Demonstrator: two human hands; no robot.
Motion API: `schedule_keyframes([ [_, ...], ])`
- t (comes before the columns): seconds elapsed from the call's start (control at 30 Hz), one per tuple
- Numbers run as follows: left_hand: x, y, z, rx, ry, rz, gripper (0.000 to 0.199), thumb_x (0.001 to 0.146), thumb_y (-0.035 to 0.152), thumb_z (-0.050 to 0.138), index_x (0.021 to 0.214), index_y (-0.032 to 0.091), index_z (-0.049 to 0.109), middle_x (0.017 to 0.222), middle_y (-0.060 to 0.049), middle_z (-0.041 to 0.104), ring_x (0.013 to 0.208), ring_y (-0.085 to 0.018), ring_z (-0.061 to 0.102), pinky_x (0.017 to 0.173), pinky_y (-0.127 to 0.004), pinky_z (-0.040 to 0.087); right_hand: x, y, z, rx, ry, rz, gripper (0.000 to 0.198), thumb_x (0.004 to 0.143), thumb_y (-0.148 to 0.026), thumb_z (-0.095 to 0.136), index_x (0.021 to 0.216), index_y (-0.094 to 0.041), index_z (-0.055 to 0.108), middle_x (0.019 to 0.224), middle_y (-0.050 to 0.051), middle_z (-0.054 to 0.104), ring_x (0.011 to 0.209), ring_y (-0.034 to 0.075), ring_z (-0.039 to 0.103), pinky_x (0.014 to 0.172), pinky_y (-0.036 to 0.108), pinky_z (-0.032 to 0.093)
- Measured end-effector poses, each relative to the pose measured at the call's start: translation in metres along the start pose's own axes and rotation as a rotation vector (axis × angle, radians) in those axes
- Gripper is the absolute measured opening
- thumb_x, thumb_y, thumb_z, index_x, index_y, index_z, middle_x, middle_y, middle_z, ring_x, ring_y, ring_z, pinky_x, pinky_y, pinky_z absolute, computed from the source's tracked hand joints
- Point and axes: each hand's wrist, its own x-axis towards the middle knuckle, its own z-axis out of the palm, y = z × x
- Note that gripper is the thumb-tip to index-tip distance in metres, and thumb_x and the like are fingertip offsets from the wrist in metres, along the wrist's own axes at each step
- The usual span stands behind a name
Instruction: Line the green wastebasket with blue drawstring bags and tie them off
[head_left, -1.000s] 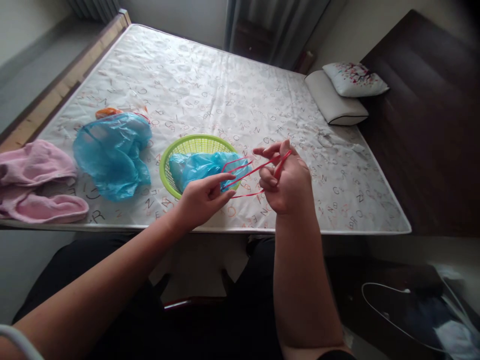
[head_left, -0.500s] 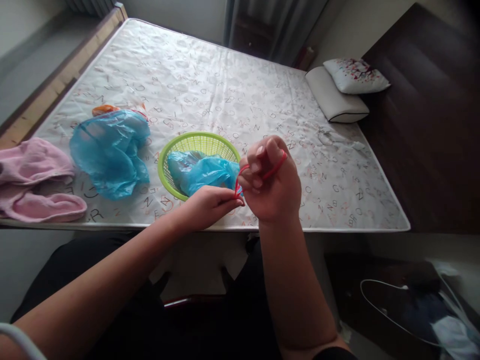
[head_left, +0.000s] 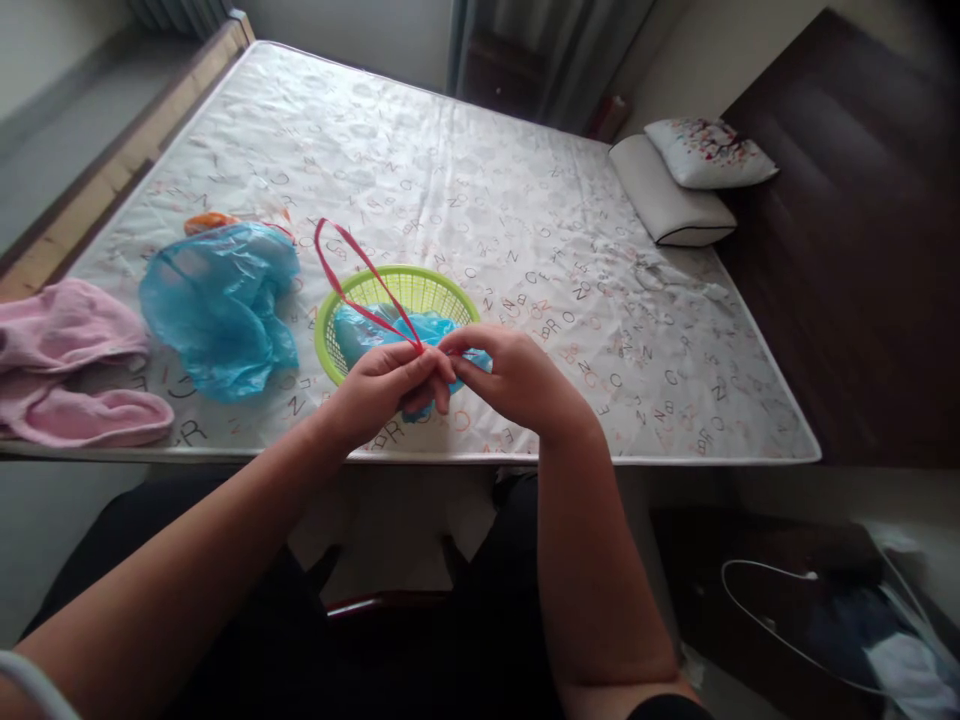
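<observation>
Thin red cord (head_left: 373, 270), doubled into a long narrow loop, is at the fingertips. Loop stands up and away from the left hand (head_left: 386, 382), its top end leaning left over the basket's far rim.

Left hand: closed in a pinch on the loop's base, thumb on top, forearm coming in diagonally from lower left. Right hand (head_left: 511, 378): wrist bent sharply inward, forearm near vertical, thumb and index curled toward the left fingertips. Can't tell if it has cord pinched; fingertips overlap there.

Just past both hands: round lime-green slotted plastic basket (head_left: 323, 345) with a crumpled translucent blue plastic bag (head_left: 361, 328) inside. Blue film also shows under the left fingertips.

Left of the left hand: second translucent blue plastic bag (head_left: 225, 310), orange item (head_left: 210, 222) at its far side, then fuzzy pink cloth (head_left: 79, 330) farther left.

All on a white mattress (head_left: 525, 220) printed with scattered single letters; N, R, O, Z readable near the right hand.

Near piped edge runs just on the body side of the hands. Mattress stretches wide right of the right hand, up to cream bolster (head_left: 664, 195), tree-print white pillow (head_left: 709, 152) and dark headboard (head_left: 847, 230).
</observation>
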Motion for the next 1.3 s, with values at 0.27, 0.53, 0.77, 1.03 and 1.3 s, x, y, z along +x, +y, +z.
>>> schedule_keyframes([
  [0.27, 0.003, 0.000, -0.004, 0.035, 0.014, -0.039, 0.046, 0.093, 0.060, 0.080, 0.096, 0.014, 0.081, 0.088, -0.013, 0.081, 0.061, -0.013, 0.062, 0.054, -0.024, 0.045, 0.000, 0.002, 0.000, -0.079, 0.242, -0.027, 0.011, 0.100, -0.028, 0.065, 0.095, -0.023, 0.074, 0.098, 0.003, 0.075, 0.094, 0.019, 0.067, 0.092, 0.038, 0.053],
  [0.53, 0.005, -0.010, -0.007, 0.026, 0.210, -0.071, 0.046, 0.092, 0.061, 0.079, 0.100, 0.016, 0.081, 0.113, -0.015, 0.083, 0.073, -0.016, 0.070, 0.064, -0.026, 0.051, 0.001, 0.000, 0.000, 0.079, 0.521, 0.026, 0.008, 0.100, -0.032, 0.064, 0.103, -0.027, 0.069, 0.100, 0.003, 0.066, 0.100, 0.021, 0.066, 0.093, 0.040, 0.058],
  [0.77, 0.010, -0.006, -0.003, -0.262, 0.275, -0.075, 0.025, 0.094, 0.040, 0.081, 0.094, 0.015, 0.079, 0.113, -0.013, 0.081, 0.079, -0.017, 0.075, 0.067, -0.026, 0.055, 0.005, -0.001, 0.005, 0.600, 0.490, 0.175, 0.021, 0.097, -0.043, 0.069, 0.109, -0.029, 0.059, 0.092, -0.001, 0.058, 0.084, 0.015, 0.069, 0.079, 0.033, 0.063],
  [1.03, 0.012, 0.005, -0.011, -0.632, 0.335, -0.132, 0.019, 0.107, 0.024, 0.063, 0.099, 0.015, 0.078, 0.123, -0.009, 0.081, 0.060, -0.006, 0.062, 0.061, -0.018, 0.057, 0.006, -0.001, 0.011, 0.738, -0.020, 0.326, 0.026, 0.083, -0.036, 0.078, 0.094, -0.023, 0.058, 0.086, -0.002, 0.062, 0.079, 0.014, 0.071, 0.074, 0.030, 0.063],
  [1.3, 0.009, 0.004, -0.016, -0.685, 0.342, -0.198, 0.017, 0.108, 0.025, 0.062, 0.105, 0.017, 0.076, 0.123, -0.010, 0.079, 0.065, -0.007, 0.068, 0.053, -0.015, 0.055, 0.007, 0.009, 0.013, 0.635, -0.167, 0.198, 0.011, 0.083, -0.021, 0.069, 0.088, -0.022, 0.059, 0.081, -0.003, 0.060, 0.078, 0.012, 0.060, 0.073, 0.028, 0.053],
])
